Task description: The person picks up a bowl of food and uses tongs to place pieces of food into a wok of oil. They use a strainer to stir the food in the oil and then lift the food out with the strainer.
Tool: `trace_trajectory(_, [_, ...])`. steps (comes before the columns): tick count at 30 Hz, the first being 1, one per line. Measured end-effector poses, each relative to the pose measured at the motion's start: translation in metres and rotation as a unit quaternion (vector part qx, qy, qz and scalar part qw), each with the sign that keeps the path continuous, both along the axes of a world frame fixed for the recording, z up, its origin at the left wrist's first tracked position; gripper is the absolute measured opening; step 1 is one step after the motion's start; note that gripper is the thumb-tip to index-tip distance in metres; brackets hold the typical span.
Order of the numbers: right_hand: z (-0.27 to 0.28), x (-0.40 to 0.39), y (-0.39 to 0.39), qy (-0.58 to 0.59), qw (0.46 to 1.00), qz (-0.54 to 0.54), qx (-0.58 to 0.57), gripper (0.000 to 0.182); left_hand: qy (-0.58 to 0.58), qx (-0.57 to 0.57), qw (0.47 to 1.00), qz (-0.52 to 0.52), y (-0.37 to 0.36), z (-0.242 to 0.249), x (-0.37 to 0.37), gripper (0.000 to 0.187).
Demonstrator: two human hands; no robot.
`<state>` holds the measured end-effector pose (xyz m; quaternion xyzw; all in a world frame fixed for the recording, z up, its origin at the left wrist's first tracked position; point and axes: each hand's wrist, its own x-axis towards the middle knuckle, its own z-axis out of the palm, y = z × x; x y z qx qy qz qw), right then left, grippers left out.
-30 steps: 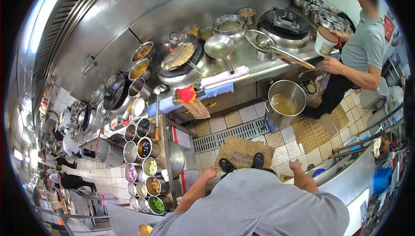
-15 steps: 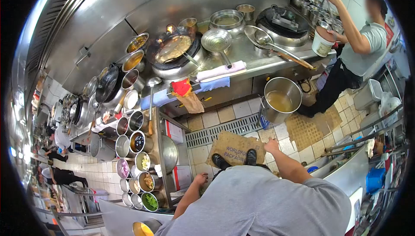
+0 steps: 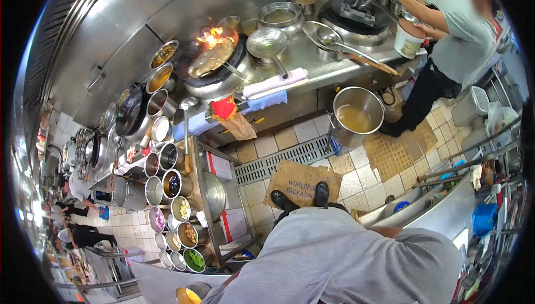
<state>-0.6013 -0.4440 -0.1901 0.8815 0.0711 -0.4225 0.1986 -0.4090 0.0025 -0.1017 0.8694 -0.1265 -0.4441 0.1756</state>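
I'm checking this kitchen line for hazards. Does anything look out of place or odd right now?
Yes. Open flames rise from the wok on the left burner, with nobody standing at it. A flattened cardboard sheet lies on the tiled floor as a mat under the person's shoes. A large uncovered pot of broth sits on the floor beside the range.

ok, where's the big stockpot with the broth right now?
In the head view the stockpot stands on the tiled floor right of centre, below the front edge of the stove counter, between the floor drain grate and the co-worker's legs.
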Motion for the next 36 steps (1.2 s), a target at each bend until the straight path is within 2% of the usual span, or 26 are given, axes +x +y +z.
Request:
trace_trajectory(1, [0.006,0.015,-0.003,-0.02,1.0,0.006,-0.006,0.056,0.001,0.002,1.0,0.005,0.001,-0.005,0.003,0.039])
trace_trajectory(4, [0.092,0.122,-0.004,-0.129,0.991,-0.027,0.008,0.061,0.008,0.005,1.0,0.012,0.004,-0.023,0.014,0.04])
trace_trajectory(5, [0.048,0.169,-0.008,-0.315,0.868,-0.329,0.201,0.053,0.006,0.004,1.0,0.01,0.008,-0.028,0.015,0.04])
trace_trajectory(6, [0.08,0.222,-0.013,-0.327,0.808,-0.357,0.334,0.05,0.01,0.003,1.0,0.014,0.007,-0.031,0.017,0.04])
trace_trajectory(7, [0.163,0.263,-0.003,-0.517,0.812,-0.155,0.222,0.052,0.012,0.001,1.0,0.023,0.004,-0.033,0.02,0.04])
trace_trajectory(8, [0.236,0.3,0.004,-0.513,0.807,-0.171,0.239,0.062,0.013,-0.004,0.999,0.035,0.0,-0.032,0.022,0.04])
trace_trajectory(9, [0.275,0.336,0.009,-0.573,0.772,-0.164,0.222,0.073,0.015,-0.008,0.999,0.045,-0.002,-0.03,0.023,0.04])
trace_trajectory(10, [0.331,0.351,0.01,-0.572,0.753,-0.172,0.276,0.088,0.015,-0.014,0.998,0.056,-0.004,-0.027,0.025,0.041])
trace_trajectory(12, [0.4,0.367,0.011,-0.616,0.709,-0.141,0.313,0.085,0.011,-0.019,0.997,0.07,-0.008,-0.023,0.029,0.041])
trace_trajectory(15, [0.456,0.365,0.01,-0.651,0.673,-0.096,0.338,0.087,0.008,-0.02,0.997,0.079,-0.012,-0.021,0.03,0.041])
trace_trajectory(18, [0.469,0.363,0.003,-0.66,0.642,-0.102,0.376,0.091,-0.001,-0.011,0.997,0.079,-0.014,-0.022,0.03,0.042])
trace_trajectory(19, [0.466,0.363,-0.001,-0.634,0.617,-0.139,0.445,0.089,-0.004,-0.007,0.997,0.077,-0.014,-0.022,0.031,0.042])
trace_trajectory(20, [0.462,0.366,-0.006,-0.632,0.617,-0.137,0.448,0.089,-0.007,-0.003,0.997,0.075,-0.014,-0.022,0.032,0.042])
trace_trajectory(21, [0.459,0.369,-0.01,-0.526,0.45,-0.242,0.68,0.088,-0.007,0.001,0.997,0.073,-0.014,-0.023,0.033,0.042])
trace_trajectory(22, [0.455,0.369,-0.016,-0.366,0.235,-0.326,0.84,0.087,-0.009,0.005,0.997,0.071,-0.015,-0.024,0.035,0.042])
trace_trajectory(23, [0.46,0.363,-0.023,-0.272,0.099,-0.402,0.869,0.075,-0.009,0.01,0.997,0.069,-0.016,-0.026,0.038,0.043])
trace_trajectory(24, [0.459,0.36,-0.028,-0.276,0.098,-0.405,0.866,0.075,-0.008,0.016,0.997,0.071,-0.016,-0.028,0.04,0.043])
trace_trajectory(26, [0.459,0.354,-0.037,-0.184,-0.104,-0.466,0.859,0.071,-0.007,0.022,0.996,0.082,-0.022,-0.033,0.05,0.043])
trace_trajectory(27, [0.458,0.352,-0.041,-0.192,-0.117,-0.476,0.85,0.068,-0.01,0.008,0.996,0.09,-0.026,-0.031,0.055,0.043])
trace_trajectory(28, [0.447,0.35,-0.045,-0.195,-0.119,-0.473,0.851,0.068,-0.016,-0.001,0.995,0.095,-0.032,-0.028,0.062,0.043])
trace_trajectory(30, [0.407,0.349,-0.049,-0.269,-0.077,-0.477,0.833,0.063,-0.026,-0.053,0.993,0.101,-0.041,-0.016,0.067,0.041])
trace_trajectory(32, [0.362,0.33,-0.032,-0.405,0.084,-0.505,0.758,0.059,-0.013,-0.076,0.991,0.111,-0.048,-0.008,0.073,0.037])
trace_trajectory(33, [0.34,0.313,-0.013,-0.495,0.202,-0.505,0.677,0.044,-0.016,-0.054,0.995,0.084,-0.053,-0.004,0.075,0.035])
trace_trajectory(34, [0.277,0.303,-0.003,-0.645,0.36,-0.377,0.559,0.038,-0.018,-0.033,0.997,0.063,-0.058,-0.001,0.076,0.033])
trace_trajectory(35, [0.258,0.271,0.016,-0.625,0.435,-0.34,0.552,0.033,-0.024,-0.082,0.994,0.064,-0.053,-0.023,0.075,0.032])
trace_trajectory(36, [0.22,0.243,0.029,-0.597,0.53,-0.321,0.51,0.028,-0.031,-0.084,0.992,0.086,-0.055,-0.021,0.071,0.032])
